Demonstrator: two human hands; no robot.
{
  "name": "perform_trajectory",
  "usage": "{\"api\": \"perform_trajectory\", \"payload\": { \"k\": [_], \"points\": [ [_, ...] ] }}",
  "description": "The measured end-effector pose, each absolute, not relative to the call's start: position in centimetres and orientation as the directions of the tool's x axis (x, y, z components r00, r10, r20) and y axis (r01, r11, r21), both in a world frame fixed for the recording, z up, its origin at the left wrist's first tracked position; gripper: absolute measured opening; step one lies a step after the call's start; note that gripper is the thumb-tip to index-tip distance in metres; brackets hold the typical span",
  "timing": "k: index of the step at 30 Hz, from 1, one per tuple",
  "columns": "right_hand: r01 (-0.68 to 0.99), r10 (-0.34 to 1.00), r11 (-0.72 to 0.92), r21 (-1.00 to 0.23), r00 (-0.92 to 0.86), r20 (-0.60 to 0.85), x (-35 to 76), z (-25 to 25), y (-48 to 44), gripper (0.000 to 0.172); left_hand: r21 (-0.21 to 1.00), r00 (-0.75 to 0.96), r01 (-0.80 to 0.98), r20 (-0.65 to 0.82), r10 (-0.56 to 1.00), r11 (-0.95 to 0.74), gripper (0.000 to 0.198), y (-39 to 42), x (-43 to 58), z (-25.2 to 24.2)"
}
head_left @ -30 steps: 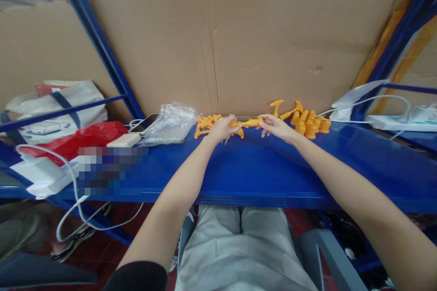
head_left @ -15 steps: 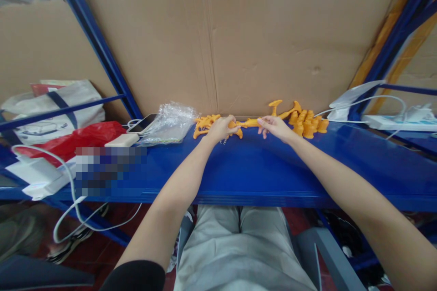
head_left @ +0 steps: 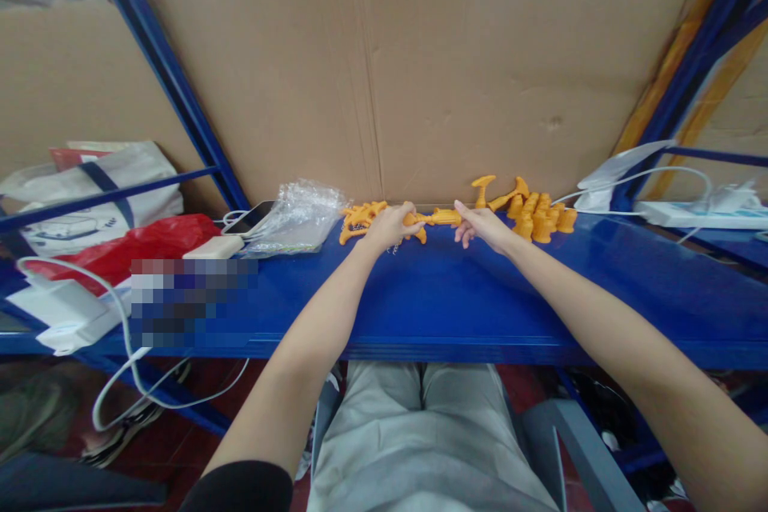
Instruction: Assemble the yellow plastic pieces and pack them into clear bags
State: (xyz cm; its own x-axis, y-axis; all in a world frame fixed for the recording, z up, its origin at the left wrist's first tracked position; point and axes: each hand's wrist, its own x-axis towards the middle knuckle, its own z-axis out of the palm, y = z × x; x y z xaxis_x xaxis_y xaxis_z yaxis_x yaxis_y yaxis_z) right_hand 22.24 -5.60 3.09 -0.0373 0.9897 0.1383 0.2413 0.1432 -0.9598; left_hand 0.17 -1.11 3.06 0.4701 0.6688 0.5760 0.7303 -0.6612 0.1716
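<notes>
Blue tabletop beyond one seated person's lap. Left hand grips one slender orange piece near the tabletop's back; right hand, thumb spread from its fingers, is at the far end, contact unclear. Flanking them: an orange pile, uncountable, left; two T-shaped pieces and an orange cluster right. Leftward, one clear plastic bag, contents indistinct; one tote, markings unreadable. Behind: cardboard.

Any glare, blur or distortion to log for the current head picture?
Head view: bright glints on the clear plastic bag; fine detail soft on the orange pieces beside the right hand; the two blue uprights lean outward, likely wide-angle distortion; a pixelated patch hides part of the blue shelf at left.
</notes>
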Motion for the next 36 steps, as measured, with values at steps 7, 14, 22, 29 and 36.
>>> {"api": "perform_trajectory", "payload": {
  "k": [7,14,22,29,36],
  "points": [
    [0.171,0.97,0.238,-0.956,-0.08,0.228,22.83,2.82,-5.34,0.017,0.194,0.441,0.747,0.571,0.693,-0.636,0.02,-1.18,0.03,3.11],
    [0.17,0.975,0.219,-0.961,-0.086,0.206,22.84,2.73,-5.24,0.032,0.124,0.47,0.741,0.607,0.641,-0.66,0.021,-1.09,0.16,2.98],
    [0.204,0.979,0.198,-0.959,-0.081,0.185,22.49,2.98,-5.61,0.04,0.098,0.479,0.751,0.6,0.641,-0.653,0.019,-0.93,0.13,2.85],
    [0.227,0.984,0.176,-0.958,-0.066,0.166,22.27,3.1,-5.8,0.039,0.132,0.476,0.746,0.58,0.661,-0.653,0.021,-0.86,0.11,2.85],
    [0.22,0.988,0.153,-0.963,-0.042,0.147,22.08,3.17,-5.94,0.036,0.116,0.472,0.756,0.584,0.66,-0.644,0.022,-0.77,0.13,2.75]
  ]
}}
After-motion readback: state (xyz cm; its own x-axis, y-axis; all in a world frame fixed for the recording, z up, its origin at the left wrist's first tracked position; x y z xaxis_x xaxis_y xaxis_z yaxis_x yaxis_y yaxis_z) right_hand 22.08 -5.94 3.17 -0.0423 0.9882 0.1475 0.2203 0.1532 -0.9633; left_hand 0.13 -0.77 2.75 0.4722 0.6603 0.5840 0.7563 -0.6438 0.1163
